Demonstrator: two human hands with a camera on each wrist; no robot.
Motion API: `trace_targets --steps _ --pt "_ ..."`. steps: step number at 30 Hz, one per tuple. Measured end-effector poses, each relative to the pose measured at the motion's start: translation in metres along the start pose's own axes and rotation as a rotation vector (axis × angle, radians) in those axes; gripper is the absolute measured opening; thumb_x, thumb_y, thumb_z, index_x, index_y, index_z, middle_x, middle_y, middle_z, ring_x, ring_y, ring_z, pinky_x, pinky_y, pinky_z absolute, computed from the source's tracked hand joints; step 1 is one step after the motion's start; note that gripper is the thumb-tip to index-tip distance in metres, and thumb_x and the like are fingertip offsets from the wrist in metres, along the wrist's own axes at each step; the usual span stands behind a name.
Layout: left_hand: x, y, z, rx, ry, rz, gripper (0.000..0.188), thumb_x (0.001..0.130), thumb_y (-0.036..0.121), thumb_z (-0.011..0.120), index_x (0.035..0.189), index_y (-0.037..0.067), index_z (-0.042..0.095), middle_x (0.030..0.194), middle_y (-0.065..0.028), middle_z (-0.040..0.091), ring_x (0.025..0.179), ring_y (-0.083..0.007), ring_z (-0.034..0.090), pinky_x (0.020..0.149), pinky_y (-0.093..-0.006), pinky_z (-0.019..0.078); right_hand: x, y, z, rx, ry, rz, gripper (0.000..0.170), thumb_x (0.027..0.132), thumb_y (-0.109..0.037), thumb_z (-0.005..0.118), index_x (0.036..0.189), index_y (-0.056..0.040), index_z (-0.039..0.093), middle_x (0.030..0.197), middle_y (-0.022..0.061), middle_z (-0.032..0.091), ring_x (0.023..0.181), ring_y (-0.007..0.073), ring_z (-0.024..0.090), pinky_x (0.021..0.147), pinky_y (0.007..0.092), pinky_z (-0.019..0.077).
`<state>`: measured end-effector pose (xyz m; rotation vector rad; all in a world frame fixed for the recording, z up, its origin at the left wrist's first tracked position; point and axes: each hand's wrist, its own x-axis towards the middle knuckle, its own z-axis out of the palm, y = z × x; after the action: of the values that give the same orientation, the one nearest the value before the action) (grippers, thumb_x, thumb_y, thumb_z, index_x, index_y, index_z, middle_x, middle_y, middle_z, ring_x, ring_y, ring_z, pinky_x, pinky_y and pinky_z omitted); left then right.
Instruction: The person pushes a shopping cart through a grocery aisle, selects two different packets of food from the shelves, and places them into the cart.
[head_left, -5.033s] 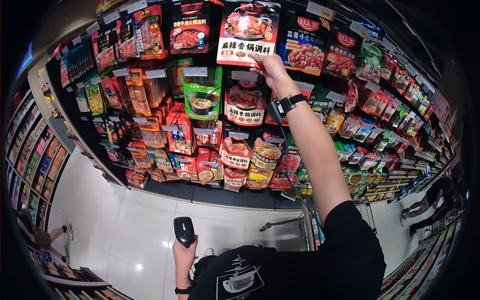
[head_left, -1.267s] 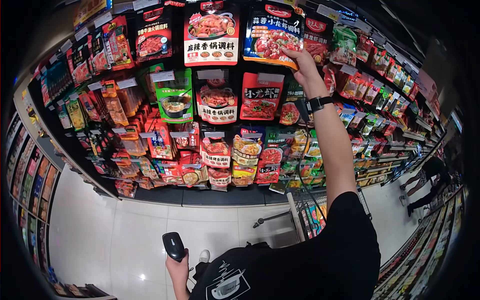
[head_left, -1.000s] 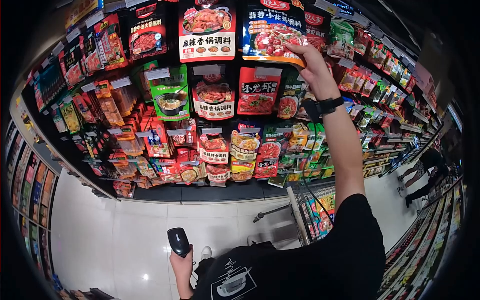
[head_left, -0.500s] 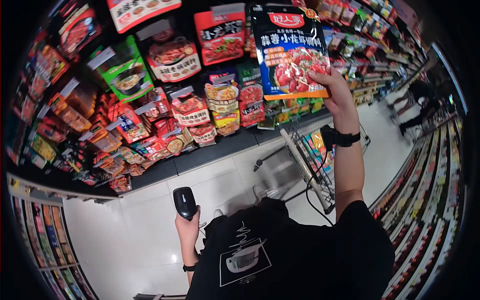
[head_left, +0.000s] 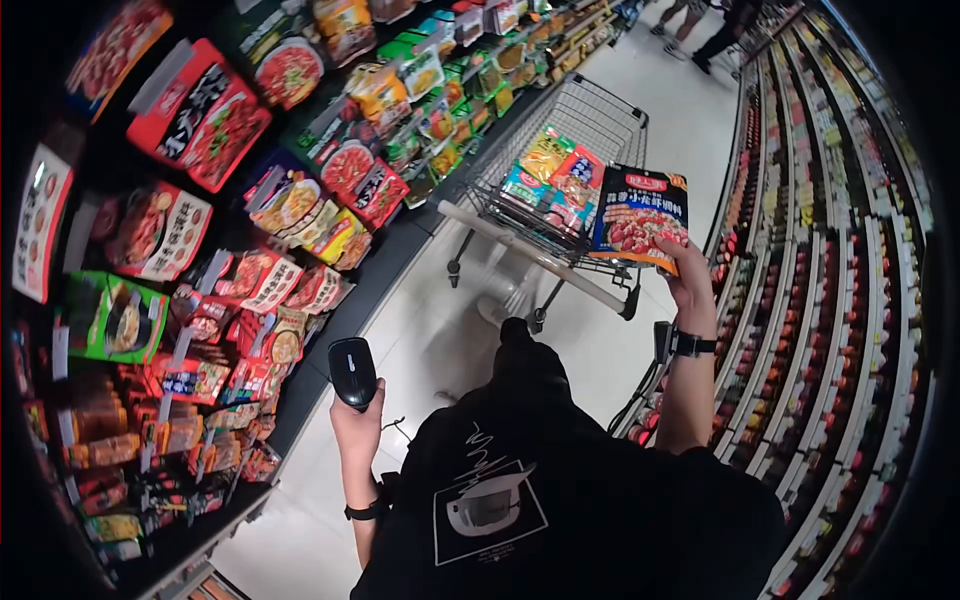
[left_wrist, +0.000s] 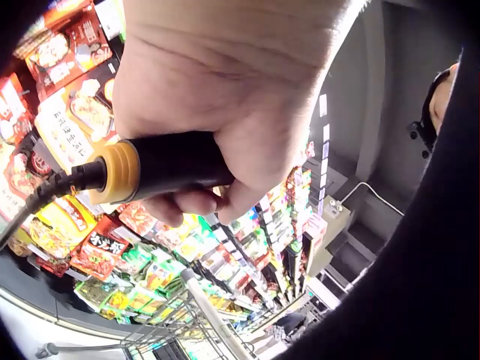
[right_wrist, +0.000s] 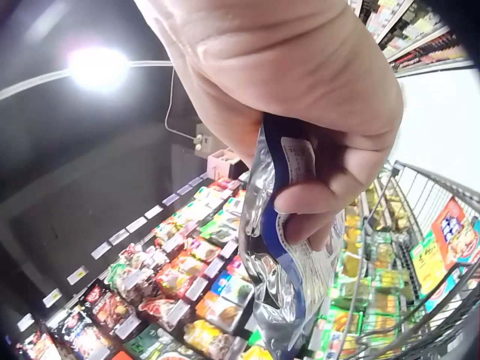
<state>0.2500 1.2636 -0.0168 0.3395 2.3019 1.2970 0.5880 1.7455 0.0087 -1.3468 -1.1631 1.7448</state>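
Observation:
My right hand [head_left: 692, 285] pinches the lower right corner of a dark blue pouch of crayfish seasoning [head_left: 635, 212], thumb on its printed front. The right wrist view catches the pouch [right_wrist: 281, 262] edge-on, fingers bent against its back. In the head view it overlaps the right side of a wire shopping cart [head_left: 535, 255], which holds several bright packets [head_left: 552, 155]. My left hand [head_left: 357, 428], low in front of the body, grips a black handheld barcode scanner [head_left: 352, 372]. Its handle [left_wrist: 180, 161] ends in a yellow collar and a cable in the left wrist view.
Hanging seasoning pouches [head_left: 205, 110] fill the rack at left. On the right runs a long shelf [head_left: 820, 330] of jars or bottles. Tiled floor [head_left: 400, 330] lies between, and people's legs [head_left: 690, 30] show at the far end of the aisle.
My right hand has let go of a white-and-red pouch, taken the blue one off the rack and carried it down over the cart. The view has turned right; the left hand keeps the scanner.

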Motion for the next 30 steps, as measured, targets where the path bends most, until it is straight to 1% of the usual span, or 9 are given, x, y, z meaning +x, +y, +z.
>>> trace_targets --steps 2,3,6,14,15,21,26,28,30 --pt "0.016 0.017 0.011 0.049 -0.068 0.011 0.023 0.098 0.012 0.086 0.110 -0.002 0.074 0.093 -0.0057 0.077 0.085 -0.0114 0.066 0.083 -0.0313 0.0557 0.000 0.010 -0.017 0.010 0.064 0.045 0.037 0.101 -0.008 0.077 0.135 0.0003 0.067 0.120 0.0096 0.080 0.101 0.0188 0.079 0.084 0.0311 0.0628" --pt "0.023 0.024 0.018 0.075 -0.094 0.002 0.023 0.098 0.012 0.086 0.110 -0.002 0.074 0.093 -0.0060 0.078 0.085 -0.0115 0.066 0.083 -0.0313 0.0557 0.007 0.018 -0.027 0.005 0.069 0.063 0.034 0.101 -0.011 0.078 0.132 -0.0026 0.069 0.113 0.0071 0.081 0.090 0.0141 0.078 0.068 0.0255 0.0591" --pt "0.039 0.038 0.041 0.087 -0.141 0.033 0.022 0.098 0.012 0.085 0.109 -0.003 0.074 0.092 -0.0067 0.077 0.085 -0.0112 0.066 0.081 -0.0312 0.0554 0.030 0.032 -0.046 0.036 0.116 0.104 0.032 0.100 -0.014 0.080 0.129 -0.0042 0.070 0.110 0.0056 0.081 0.082 0.0110 0.076 0.059 0.0227 0.0543" --pt "0.078 0.090 0.099 0.169 -0.207 0.023 0.021 0.098 0.011 0.086 0.106 -0.002 0.071 0.087 -0.0052 0.075 0.078 -0.0092 0.062 0.073 -0.0299 0.0529 0.157 0.040 -0.038 0.177 0.107 0.194 0.023 0.105 -0.008 0.071 0.127 0.0004 0.070 0.116 0.0110 0.081 0.096 0.0191 0.080 0.072 0.0292 0.0660" --pt "0.080 0.095 0.106 0.155 -0.187 0.021 0.022 0.098 0.011 0.086 0.106 -0.002 0.070 0.084 -0.0045 0.074 0.077 -0.0080 0.060 0.071 -0.0289 0.0521 0.180 0.045 -0.036 0.188 0.067 0.223 0.019 0.105 -0.010 0.072 0.121 0.0010 0.071 0.114 0.0102 0.079 0.096 0.0192 0.078 0.077 0.0312 0.0693" --pt "0.080 0.136 0.133 0.172 -0.116 -0.061 0.020 0.099 0.010 0.085 0.104 -0.003 0.070 0.082 -0.0026 0.073 0.075 -0.0067 0.060 0.069 -0.0274 0.0509 0.341 0.127 -0.016 0.099 -0.027 0.444 0.020 0.105 0.000 0.067 0.125 0.0019 0.067 0.120 0.0164 0.077 0.107 0.0284 0.078 0.088 0.0472 0.0713" --pt "0.058 0.134 0.134 0.114 0.026 -0.188 0.018 0.101 0.011 0.084 0.102 -0.001 0.071 0.078 0.0009 0.070 0.072 -0.0070 0.060 0.065 -0.0271 0.0489 0.422 0.201 0.023 -0.018 -0.064 0.553 0.023 0.105 0.001 0.058 0.127 0.0006 0.068 0.117 0.0175 0.078 0.098 0.0292 0.080 0.079 0.0462 0.0694" --pt "0.050 0.155 0.140 0.100 0.110 -0.314 0.017 0.102 0.012 0.082 0.099 0.002 0.069 0.071 0.0045 0.061 0.058 -0.0042 0.051 0.053 -0.0246 0.0375 0.451 0.229 0.034 -0.024 -0.083 0.614 0.027 0.105 0.002 0.054 0.128 -0.0020 0.068 0.115 0.0160 0.079 0.097 0.0280 0.080 0.078 0.0450 0.0684" --pt "0.041 0.154 0.142 0.055 0.177 -0.339 0.017 0.103 0.012 0.082 0.100 0.002 0.068 0.071 0.0049 0.060 0.059 -0.0048 0.051 0.054 -0.0251 0.0385 0.462 0.241 0.052 0.003 -0.014 0.616 0.025 0.104 0.004 0.054 0.125 -0.0015 0.067 0.114 0.0171 0.078 0.093 0.0306 0.080 0.076 0.0481 0.0687"
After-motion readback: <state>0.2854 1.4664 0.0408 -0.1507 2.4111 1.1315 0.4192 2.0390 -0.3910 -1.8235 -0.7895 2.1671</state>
